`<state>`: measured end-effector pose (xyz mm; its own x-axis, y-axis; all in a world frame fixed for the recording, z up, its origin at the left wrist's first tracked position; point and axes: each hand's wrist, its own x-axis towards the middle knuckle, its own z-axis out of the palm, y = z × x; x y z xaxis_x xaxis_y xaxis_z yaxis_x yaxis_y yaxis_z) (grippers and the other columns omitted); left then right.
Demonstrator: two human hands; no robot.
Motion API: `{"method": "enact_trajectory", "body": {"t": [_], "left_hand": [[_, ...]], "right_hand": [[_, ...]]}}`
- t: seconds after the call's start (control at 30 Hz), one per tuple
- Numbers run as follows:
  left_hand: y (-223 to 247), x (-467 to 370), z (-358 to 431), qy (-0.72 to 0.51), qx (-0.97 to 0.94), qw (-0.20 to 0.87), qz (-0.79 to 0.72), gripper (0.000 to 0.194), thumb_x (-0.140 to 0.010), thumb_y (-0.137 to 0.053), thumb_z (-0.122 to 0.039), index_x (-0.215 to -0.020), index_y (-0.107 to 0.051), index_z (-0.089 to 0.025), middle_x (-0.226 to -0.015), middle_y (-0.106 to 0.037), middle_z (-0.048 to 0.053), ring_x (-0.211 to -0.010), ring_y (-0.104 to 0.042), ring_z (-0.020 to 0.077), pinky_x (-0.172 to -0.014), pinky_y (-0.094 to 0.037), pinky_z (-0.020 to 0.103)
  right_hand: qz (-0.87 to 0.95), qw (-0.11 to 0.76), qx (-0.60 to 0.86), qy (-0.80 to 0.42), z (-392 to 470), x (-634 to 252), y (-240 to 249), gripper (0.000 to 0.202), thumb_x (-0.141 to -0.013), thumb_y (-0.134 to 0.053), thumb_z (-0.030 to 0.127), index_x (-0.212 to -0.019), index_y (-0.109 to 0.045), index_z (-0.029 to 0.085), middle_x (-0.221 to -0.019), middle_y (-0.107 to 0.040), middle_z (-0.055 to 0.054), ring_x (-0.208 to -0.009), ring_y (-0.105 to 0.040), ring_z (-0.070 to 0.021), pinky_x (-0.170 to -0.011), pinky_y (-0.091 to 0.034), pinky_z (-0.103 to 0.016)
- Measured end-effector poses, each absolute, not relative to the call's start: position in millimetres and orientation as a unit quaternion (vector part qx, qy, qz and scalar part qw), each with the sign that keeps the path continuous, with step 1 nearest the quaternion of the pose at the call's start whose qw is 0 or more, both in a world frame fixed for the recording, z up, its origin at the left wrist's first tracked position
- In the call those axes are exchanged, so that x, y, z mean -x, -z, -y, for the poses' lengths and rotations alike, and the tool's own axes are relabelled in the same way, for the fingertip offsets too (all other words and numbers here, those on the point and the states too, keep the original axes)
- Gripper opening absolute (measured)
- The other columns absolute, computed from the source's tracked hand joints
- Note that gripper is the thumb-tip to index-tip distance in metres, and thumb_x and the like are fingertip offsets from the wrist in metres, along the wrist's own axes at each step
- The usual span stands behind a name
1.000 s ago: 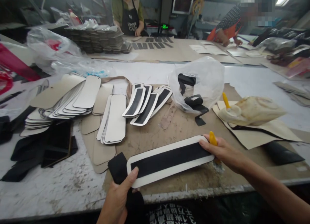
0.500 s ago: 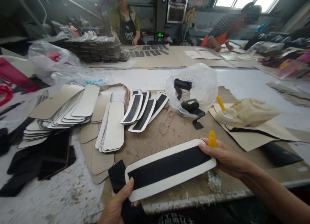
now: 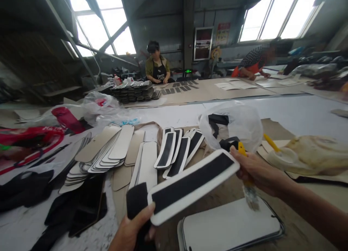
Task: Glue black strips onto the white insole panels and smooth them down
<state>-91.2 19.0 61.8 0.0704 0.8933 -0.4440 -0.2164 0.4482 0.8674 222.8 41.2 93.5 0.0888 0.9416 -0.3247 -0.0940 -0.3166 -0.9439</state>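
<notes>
Between my two hands a white rounded panel (image 3: 232, 167) with a black strip (image 3: 194, 185) along its middle is held up at a slant. My left hand (image 3: 130, 227) pinches its lower left end, thumb on top; a folded black fabric piece (image 3: 136, 200) hangs beside that hand. At the upper right end, my right hand (image 3: 257, 173) grips the panel and also keeps a yellow-handled brush (image 3: 251, 196), bristles down. Below lies a stack of plain white panels (image 3: 231, 225). Beyond, several panels with black strips (image 3: 166, 149) lie fanned out.
More plain panels (image 3: 108, 160) are piled on the left, near a dark phone-like slab (image 3: 87, 211). A clear plastic bag (image 3: 244, 124) holds black strips. To its right sits a pale glue container (image 3: 299, 155) with a yellow handle. Two people (image 3: 159, 68) work at the far table.
My view has tilted up and shifted left. Both hands still hold the panel, now raised higher above the table, and the plain stack beneath it has come into view.
</notes>
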Motion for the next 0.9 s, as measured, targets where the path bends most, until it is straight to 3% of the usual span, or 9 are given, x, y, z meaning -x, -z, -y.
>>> {"method": "enact_trajectory", "body": {"t": [0.07,0.17,0.27,0.33,0.43,0.63,0.73,0.83,0.9], "left_hand": [[-69,85,-36,-0.434,-0.343,0.640,-0.533,0.037,-0.067,-0.072,-0.048,-0.062,-0.054,-0.016,-0.048,-0.048,-0.003,-0.044,-0.037,0.0072,-0.042,-0.031,0.017],[-59,77,-42,-0.406,-0.417,0.573,-0.578,0.040,-0.067,-0.071,-0.051,-0.074,-0.059,-0.013,-0.052,-0.053,-0.001,-0.045,-0.040,0.0077,-0.042,-0.028,0.018],[-33,75,-22,-0.336,-0.443,0.549,-0.624,0.042,-0.068,-0.068,-0.053,-0.083,-0.060,-0.014,-0.052,-0.053,-0.003,-0.044,-0.040,0.0084,-0.043,-0.028,0.019],[-17,74,-4,-0.285,-0.442,0.561,-0.639,0.045,-0.068,-0.065,-0.057,-0.083,-0.060,-0.014,-0.051,-0.052,-0.003,-0.044,-0.040,0.0094,-0.043,-0.028,0.020],[-7,75,14,-0.270,-0.457,0.546,-0.648,0.046,-0.069,-0.062,-0.059,-0.081,-0.060,-0.015,-0.050,-0.052,-0.003,-0.044,-0.040,0.0105,-0.044,-0.030,0.022],[-42,91,-4,-0.294,-0.494,0.534,-0.621,0.050,-0.072,-0.057,-0.062,-0.081,-0.064,-0.014,-0.050,-0.050,-0.002,-0.044,-0.038,0.0108,-0.043,-0.028,0.022],[-66,102,-28,-0.301,-0.536,0.478,-0.627,0.045,-0.073,-0.058,-0.059,-0.069,-0.063,-0.015,-0.050,-0.049,-0.001,-0.045,-0.040,0.0110,-0.045,-0.030,0.023],[-89,103,-65,-0.259,-0.619,0.405,-0.621,0.046,-0.079,-0.051,-0.054,-0.052,-0.056,-0.016,-0.044,-0.045,-0.001,-0.044,-0.042,0.0115,-0.047,-0.034,0.024],[-104,95,-97,-0.199,-0.680,0.349,-0.614,0.043,-0.084,-0.043,-0.046,-0.057,-0.058,-0.016,-0.042,-0.046,-0.001,-0.044,-0.045,0.0125,-0.048,-0.037,0.024]], "right_hand": [[0.365,0.497,0.583,-0.529,-45,-220,-99,0.047,-0.076,-0.059,0.062,-0.071,-0.054,0.016,-0.057,-0.045,0.003,-0.045,-0.032,-0.0053,-0.037,-0.024,-0.016],[0.381,0.519,0.569,-0.511,-31,-219,-101,0.049,-0.076,-0.056,0.065,-0.083,-0.061,0.016,-0.070,-0.058,-0.003,-0.053,-0.047,-0.0088,-0.046,-0.039,-0.019],[0.443,0.483,0.602,-0.457,-6,-226,-97,0.056,-0.081,-0.043,0.069,-0.088,-0.063,0.018,-0.084,-0.064,-0.008,-0.075,-0.058,-0.0166,-0.063,-0.047,-0.025],[0.474,0.431,0.648,-0.412,8,-232,-92,0.059,-0.083,-0.034,0.070,-0.091,-0.064,0.019,-0.089,-0.065,-0.007,-0.076,-0.057,-0.0173,-0.060,-0.045,-0.024],[0.472,0.385,0.686,-0.397,23,-243,-84,0.061,-0.085,-0.027,0.070,-0.084,-0.062,0.020,-0.079,-0.063,-0.005,-0.065,-0.052,-0.0159,-0.054,-0.041,-0.025],[0.448,0.415,0.700,-0.369,30,-252,-83,0.057,-0.082,-0.035,0.071,-0.064,-0.056,0.021,-0.064,-0.060,-0.004,-0.066,-0.055,-0.0182,-0.062,-0.042,-0.028],[0.432,0.424,0.694,-0.391,32,-254,-82,0.056,-0.075,-0.042,0.075,-0.062,-0.055,0.023,-0.063,-0.062,-0.005,-0.066,-0.058,-0.0211,-0.061,-0.045,-0.029],[0.425,0.413,0.694,-0.409,31,-254,-78,0.053,-0.075,-0.042,0.073,-0.062,-0.056,0.025,-0.055,-0.056,-0.003,-0.054,-0.052,-0.0187,-0.054,-0.044,-0.029],[0.426,0.403,0.700,-0.409,27,-253,-74,0.053,-0.076,-0.040,0.073,-0.059,-0.056,0.026,-0.051,-0.053,-0.003,-0.049,-0.047,-0.0178,-0.048,-0.042,-0.029]]}}
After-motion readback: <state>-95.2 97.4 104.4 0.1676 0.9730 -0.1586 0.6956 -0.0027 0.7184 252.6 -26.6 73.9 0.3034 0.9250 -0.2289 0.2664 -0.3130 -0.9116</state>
